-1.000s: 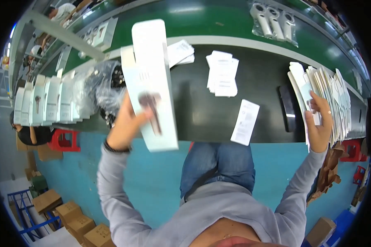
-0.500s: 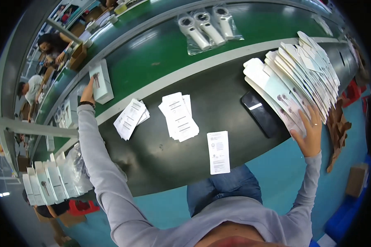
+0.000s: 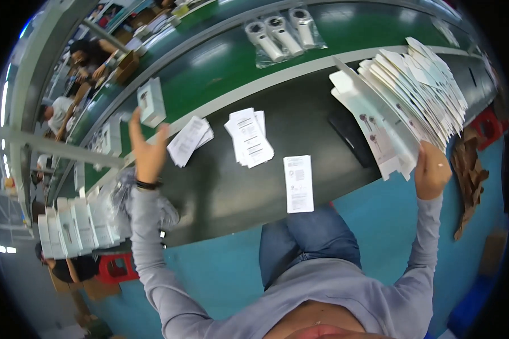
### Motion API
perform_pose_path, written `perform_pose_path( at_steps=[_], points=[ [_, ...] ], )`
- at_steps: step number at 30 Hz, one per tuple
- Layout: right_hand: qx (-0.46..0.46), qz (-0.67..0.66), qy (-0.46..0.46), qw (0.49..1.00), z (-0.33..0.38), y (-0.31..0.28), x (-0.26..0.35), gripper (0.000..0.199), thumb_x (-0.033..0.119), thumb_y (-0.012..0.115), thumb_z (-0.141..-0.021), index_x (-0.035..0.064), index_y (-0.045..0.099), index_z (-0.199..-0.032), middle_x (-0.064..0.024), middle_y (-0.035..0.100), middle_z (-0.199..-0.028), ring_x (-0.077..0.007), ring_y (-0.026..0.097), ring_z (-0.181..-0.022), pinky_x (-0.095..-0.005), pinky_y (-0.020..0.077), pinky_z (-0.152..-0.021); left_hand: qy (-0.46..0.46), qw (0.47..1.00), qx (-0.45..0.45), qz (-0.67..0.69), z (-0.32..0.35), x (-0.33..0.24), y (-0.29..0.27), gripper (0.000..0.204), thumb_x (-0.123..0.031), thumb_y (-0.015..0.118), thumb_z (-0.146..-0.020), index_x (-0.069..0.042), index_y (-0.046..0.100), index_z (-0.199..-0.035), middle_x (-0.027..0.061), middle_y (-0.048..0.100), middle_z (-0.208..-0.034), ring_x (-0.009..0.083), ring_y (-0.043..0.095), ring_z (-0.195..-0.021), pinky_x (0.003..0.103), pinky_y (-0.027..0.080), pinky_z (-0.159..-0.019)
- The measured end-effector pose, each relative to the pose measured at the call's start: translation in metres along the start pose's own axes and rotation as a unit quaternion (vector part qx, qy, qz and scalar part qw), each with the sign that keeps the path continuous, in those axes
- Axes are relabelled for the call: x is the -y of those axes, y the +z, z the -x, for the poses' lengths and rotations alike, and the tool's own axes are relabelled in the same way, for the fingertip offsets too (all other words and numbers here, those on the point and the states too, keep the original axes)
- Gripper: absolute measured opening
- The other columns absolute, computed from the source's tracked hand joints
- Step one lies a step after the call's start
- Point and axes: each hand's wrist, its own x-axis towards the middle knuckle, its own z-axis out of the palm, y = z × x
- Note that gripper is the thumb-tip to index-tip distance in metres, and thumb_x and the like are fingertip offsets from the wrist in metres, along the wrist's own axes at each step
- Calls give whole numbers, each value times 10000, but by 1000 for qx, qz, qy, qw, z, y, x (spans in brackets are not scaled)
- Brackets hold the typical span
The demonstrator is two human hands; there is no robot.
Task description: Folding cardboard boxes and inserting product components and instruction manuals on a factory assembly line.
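Right hand (image 3: 434,172): pinching a printed carton (image 3: 383,141), beside the fanned stack (image 3: 421,85), right side of dark desk (image 3: 300,107); left hand (image 3: 149,150): empty, fingers spread, near white box (image 3: 152,101) on green belt (image 3: 209,79)

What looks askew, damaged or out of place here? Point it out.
The brown paper right of the right hand looks crumpled and ragged, unlike the flat cartons fanned nearby. In the middle leaflet pile, sheets lie askew, edges poking out. I see nothing spilled.
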Motion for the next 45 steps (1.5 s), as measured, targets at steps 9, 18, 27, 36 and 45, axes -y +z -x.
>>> perform_pose_path(
  at_steps=[9, 18, 27, 36, 45],
  points=[
    [235, -594, 67, 766, -28, -28, 128, 128, 91, 625, -810, -21, 636, -871, -106, 614, -667, -161, 565, -511, -260, 419, -470, 452, 867, 95, -187, 153, -166, -8, 530, -413, 585, -772, -488, 382, -1255, 61, 303, -1423, 306, 208, -1338, 653, 27, -1001],
    [478, -767, 216, 370, -4, -24, 153, 353, 136, 551, -860, -78, 537, -1140, -120, 654, -879, -131, 623, -760, -250, 494, -664, 238, 905, 343, 85, 187, -168, -36, 880, -325, 777, -452, -270, 445, -1266, 207, 359, -1315, 383, 398, -1155, 586, 291, -935],
    [401, -662, -23, 633, 11, -2, 149, 366, 212, 573, -831, 31, 554, -1149, -128, 636, -739, -207, 635, -636, -307, 476, -561, 119, 949, 284, 68, 206, -164, -25, 802, -262, 838, -522, -56, 472, -1206, 118, 618, -1033, 261, 603, -905, 377, 466, -815],
    [395, -704, 268, 526, 65, -12, 213, 452, 261, 598, -846, 14, 474, -1203, -176, 589, -1101, -274, 598, -971, -334, 464, -822, -219, 910, -32, 350, 244, -169, 20, 487, -81, 721, -703, 47, 481, -1107, 85, 580, -944, 151, 578, -817, 276, 471, -701],
    [376, -660, 185, 623, 49, 9, 188, 658, 339, 684, -761, 7, 396, -1250, -157, 553, -1133, -268, 566, -1002, -336, 449, -843, -153, 710, 185, 662, 265, -158, 43, 904, -254, 717, -712, 2, 167, -1382, 199, 202, -1422, 305, 316, -1261, 442, 301, -1008]
  ],
)
